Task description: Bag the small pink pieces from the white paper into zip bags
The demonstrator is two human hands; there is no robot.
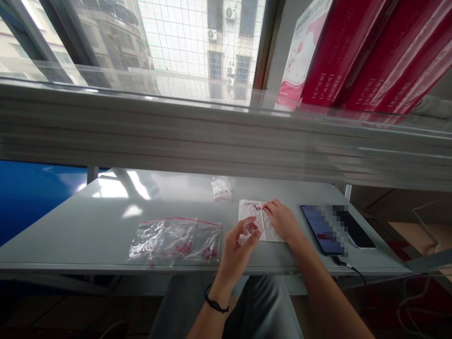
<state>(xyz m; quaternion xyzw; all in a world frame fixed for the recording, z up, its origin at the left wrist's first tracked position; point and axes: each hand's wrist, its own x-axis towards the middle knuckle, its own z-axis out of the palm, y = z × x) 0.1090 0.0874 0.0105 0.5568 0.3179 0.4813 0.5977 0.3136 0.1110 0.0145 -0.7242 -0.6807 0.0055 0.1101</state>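
Packing workroom: bagged beads [176, 242], stacked cartons [356, 52].

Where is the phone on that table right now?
The phone lies flat on the grey table toward its right end, just right of the white tissue where the right hand rests, with a cable leading off its near end.

On the table [88, 221] before me, a row of bags [176, 240] lies to the left, near the front edge. Right of them sits a paper sheet [271, 233] under my hands. A phone [326, 228] lies farther right. Behind the sheet, perhaps another bag [221, 187]. Boxes [353, 52] stand far right, above.
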